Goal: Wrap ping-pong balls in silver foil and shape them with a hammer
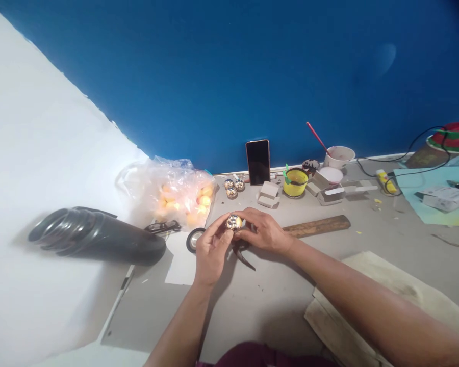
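Observation:
A shiny metal ball [234,223] is pinched between the fingertips of both hands above the table. My left hand [211,250] is closed on its left side, thumb at the lower edge. From the right, my right hand [265,232] grips the same ball. Below the hands lies a hammer, its dark claw [245,256] showing and its wooden handle [317,227] stretching right; the right hand and wrist hide part of it. Just left of my left hand is a round black-rimmed disc [193,239]. Three similar shiny balls [231,189] sit together farther back.
Behind stand a phone [258,162], small open boxes [268,194], a yellow cup [295,183] and a white cup [339,156] with a red stick. At left are a plastic bag [183,196] and a dark cylinder [99,237]. A cloth [398,285] lies front right.

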### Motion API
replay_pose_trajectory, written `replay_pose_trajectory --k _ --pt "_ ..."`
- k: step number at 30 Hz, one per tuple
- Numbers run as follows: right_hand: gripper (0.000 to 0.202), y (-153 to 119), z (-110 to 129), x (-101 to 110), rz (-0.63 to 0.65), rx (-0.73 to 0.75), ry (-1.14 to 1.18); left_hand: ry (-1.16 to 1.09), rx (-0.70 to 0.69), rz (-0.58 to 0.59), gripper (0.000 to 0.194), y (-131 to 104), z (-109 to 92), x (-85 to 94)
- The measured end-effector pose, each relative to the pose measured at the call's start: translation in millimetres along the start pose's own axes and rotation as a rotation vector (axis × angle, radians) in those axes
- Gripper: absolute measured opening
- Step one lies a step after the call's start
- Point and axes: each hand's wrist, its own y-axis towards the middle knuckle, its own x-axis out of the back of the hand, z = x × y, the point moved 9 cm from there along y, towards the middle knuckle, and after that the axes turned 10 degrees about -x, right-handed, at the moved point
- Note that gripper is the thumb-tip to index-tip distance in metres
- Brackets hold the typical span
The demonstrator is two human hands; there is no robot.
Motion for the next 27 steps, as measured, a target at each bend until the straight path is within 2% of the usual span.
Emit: replay_pose_trajectory --k 4,8,12,16,21,27 --pt "0.04 1 1 1 0.012 -0.034 0.066 -0.027 0.028 -0.045 0.04 2 4 4.9" --pt "0.049 2 -13 1 0.022 -0.199 0.296 -0.012 0.066 -0.107 0.041 3 4 8.4" --pt "0.045 1 -22 -7 0.094 -0.37 0.638 -0.003 0.058 -0.08 0.041 2 0 4.5" --pt "0.044 -1 -26 -13 0.142 -0.469 0.755 0.043 0.025 -0.059 0.038 2 -4 3.1" --pt "0.048 -2 -31 -17 0.176 -0.486 0.825 0.052 -0.041 -0.06 0.032 2 -7 3.3" --pt "0.042 0 -26 -10 0.158 -0.433 0.825 0.021 -0.041 -0.032 0.032 2 -10 -0.2"
